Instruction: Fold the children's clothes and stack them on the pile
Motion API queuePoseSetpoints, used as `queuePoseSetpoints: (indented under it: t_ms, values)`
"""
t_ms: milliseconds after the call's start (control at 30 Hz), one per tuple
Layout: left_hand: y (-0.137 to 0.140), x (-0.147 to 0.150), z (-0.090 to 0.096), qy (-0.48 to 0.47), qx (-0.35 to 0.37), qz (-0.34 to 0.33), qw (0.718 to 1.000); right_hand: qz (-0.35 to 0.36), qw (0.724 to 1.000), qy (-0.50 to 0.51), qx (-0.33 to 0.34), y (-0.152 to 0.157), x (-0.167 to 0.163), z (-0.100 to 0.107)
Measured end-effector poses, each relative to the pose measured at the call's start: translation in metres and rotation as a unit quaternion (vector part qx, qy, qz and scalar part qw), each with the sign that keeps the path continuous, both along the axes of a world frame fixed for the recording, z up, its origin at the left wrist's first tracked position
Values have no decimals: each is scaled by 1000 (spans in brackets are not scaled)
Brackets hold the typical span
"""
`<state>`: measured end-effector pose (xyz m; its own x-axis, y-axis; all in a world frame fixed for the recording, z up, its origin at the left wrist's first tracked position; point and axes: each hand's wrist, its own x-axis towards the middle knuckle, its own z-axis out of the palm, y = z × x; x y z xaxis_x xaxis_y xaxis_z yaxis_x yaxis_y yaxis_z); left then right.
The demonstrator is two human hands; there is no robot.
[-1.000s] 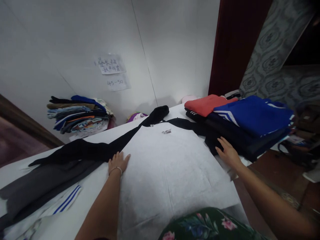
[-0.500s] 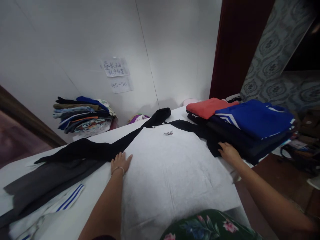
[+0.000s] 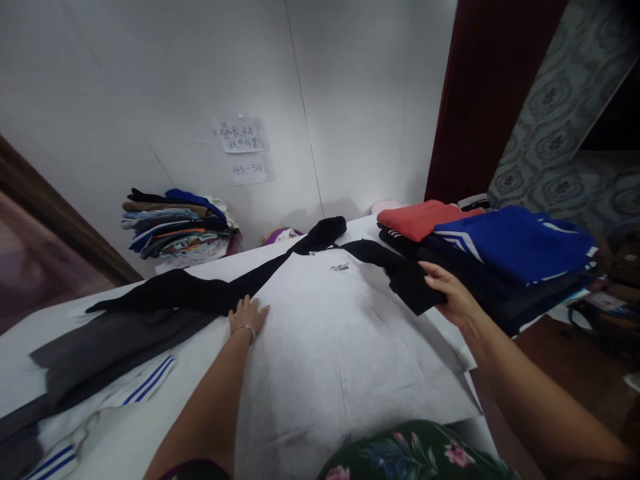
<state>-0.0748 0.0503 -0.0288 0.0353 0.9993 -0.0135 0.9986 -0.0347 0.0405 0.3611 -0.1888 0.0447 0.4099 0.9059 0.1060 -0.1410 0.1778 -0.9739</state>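
Observation:
A white top (image 3: 320, 333) with black sleeves and a black hood lies spread over the table, a small dark print on its chest. My left hand (image 3: 249, 316) rests flat with fingers spread at the top's left edge, just below where the left sleeve (image 3: 185, 293) joins. That sleeve stretches out to the left. In my right hand (image 3: 450, 293) the cuff end of the right sleeve (image 3: 405, 273) is pinched between thumb and fingers, lifted a little off the table. The hood (image 3: 325, 232) lies at the far end.
Folded clothes (image 3: 180, 227) are piled at the back left. To the right sits another pile, with a blue garment (image 3: 520, 243) and a red one (image 3: 425, 219) on top. Dark grey trousers (image 3: 115, 353) and a white striped garment (image 3: 145, 383) lie left. Paper signs (image 3: 245, 143) hang on the wall.
My right hand has raised the right sleeve's end and drawn it slightly inward, away from the clothes pile. My left hand stays flat at the top's left edge. The view has shifted slightly.

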Motion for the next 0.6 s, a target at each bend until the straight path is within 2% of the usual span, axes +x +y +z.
queuePoseSetpoints:
  t_ms: [100,167,233,300,367,467,533,600]
  values:
    - [-19,35,15,-118,48,-59,990,52,998,16,-17,0,-22,-11]
    - [-43,71,21,-257,13,-105,961,69,997,-24,-35,0,-36,-20]
    - [-75,110,22,-388,-65,-164,905,96,989,-99,-52,-2,-50,-27]
    - [-108,148,17,-497,-175,-174,832,145,972,-174,-56,-6,-64,-31]
    - [-136,178,10,-577,-300,-129,749,209,953,-215,-41,-12,-77,-35]
    - [-158,203,3,-655,-374,-61,654,285,939,-190,-19,-20,-87,-43]
    - [-160,208,5,-673,-422,-15,607,274,951,-140,-27,-23,-85,-48]
    - [-159,206,10,-677,-499,27,540,206,973,-95,-50,-24,-78,-53]
